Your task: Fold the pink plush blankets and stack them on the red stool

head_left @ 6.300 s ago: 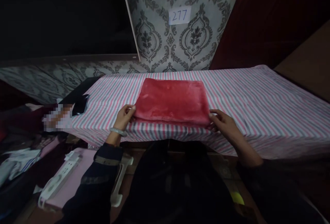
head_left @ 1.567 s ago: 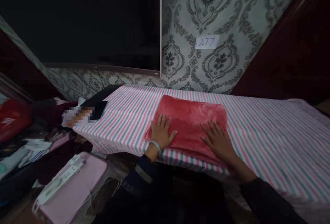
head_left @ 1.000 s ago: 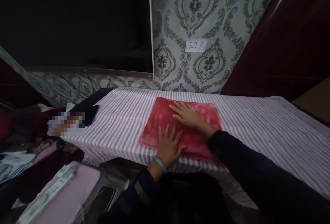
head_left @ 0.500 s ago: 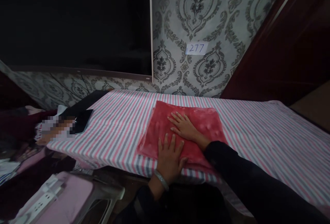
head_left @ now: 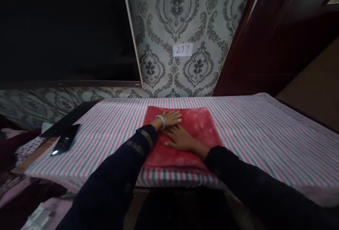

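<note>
A folded red plush cloth (head_left: 196, 126) lies flat on a table covered by a striped sheet (head_left: 113, 124), close to the front edge. My left hand (head_left: 171, 118), with a bracelet at the wrist, rests palm down on the upper left part of the cloth, fingers stretched to the right. Just below it, my right hand (head_left: 181, 139) lies flat on the middle of the cloth, its fingers pointing up and left. The fingertips of my right hand meet or pass under my left hand; the exact overlap is unclear. Neither hand grips anything.
A dark phone (head_left: 66, 140) lies at the table's left end. Behind stand a large black screen (head_left: 66, 32) and a patterned wall with a paper marked 277 (head_left: 182, 50). A white power strip (head_left: 38, 217) sits low at the left, and dark red panelling (head_left: 265, 46) is on the right.
My left hand has moved from the cloth's front left part up to its upper left, beside my right hand, and now points right. The view has shifted to the right.
</note>
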The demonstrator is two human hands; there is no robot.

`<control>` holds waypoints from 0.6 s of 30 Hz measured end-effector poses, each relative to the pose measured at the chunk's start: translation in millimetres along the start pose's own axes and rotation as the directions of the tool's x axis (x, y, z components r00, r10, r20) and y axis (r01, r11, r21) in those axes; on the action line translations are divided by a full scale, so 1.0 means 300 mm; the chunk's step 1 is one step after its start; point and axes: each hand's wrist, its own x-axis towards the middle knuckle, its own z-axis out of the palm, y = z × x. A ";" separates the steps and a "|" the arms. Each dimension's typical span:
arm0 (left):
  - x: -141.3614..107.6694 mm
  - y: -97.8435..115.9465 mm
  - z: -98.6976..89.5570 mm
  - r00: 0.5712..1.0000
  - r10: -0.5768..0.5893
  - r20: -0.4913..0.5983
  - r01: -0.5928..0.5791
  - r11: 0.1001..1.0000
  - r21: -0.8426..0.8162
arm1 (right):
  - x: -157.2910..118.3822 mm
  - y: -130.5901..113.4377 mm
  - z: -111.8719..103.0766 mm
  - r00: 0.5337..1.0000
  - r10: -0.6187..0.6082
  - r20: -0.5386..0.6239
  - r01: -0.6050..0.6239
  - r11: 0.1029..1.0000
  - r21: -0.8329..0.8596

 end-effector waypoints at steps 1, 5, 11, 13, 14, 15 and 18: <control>0.019 -0.022 0.024 1.000 -0.017 0.011 0.016 1.000 0.014 | -0.003 -0.004 0.004 1.000 0.014 -0.002 -0.014 1.000 -0.004; 0.039 -0.098 0.091 1.000 0.015 0.027 -0.014 0.999 -0.035 | -0.004 -0.007 0.013 1.000 0.024 0.000 -0.024 0.999 0.025; 0.050 -0.130 0.098 0.997 0.034 0.063 -0.030 0.998 -0.059 | -0.035 -0.014 -0.009 0.992 -0.012 0.124 -0.005 0.990 0.140; 0.053 -0.122 0.094 0.997 0.025 0.074 -0.022 0.999 -0.047 | -0.068 -0.034 -0.015 0.983 -0.069 0.170 0.034 0.979 0.203; 0.052 -0.116 0.092 0.997 0.017 0.073 -0.014 0.999 -0.040 | -0.089 -0.048 -0.017 0.978 -0.102 0.184 0.059 0.972 0.226; 0.051 -0.109 0.091 0.998 0.009 0.068 -0.007 0.999 -0.031 | -0.112 -0.065 -0.018 0.973 -0.124 0.192 0.076 0.968 0.241; 0.040 -0.084 0.085 0.998 -0.024 0.053 0.023 0.999 0.023 | -0.184 -0.125 -0.031 0.969 -0.134 0.208 0.076 0.961 0.265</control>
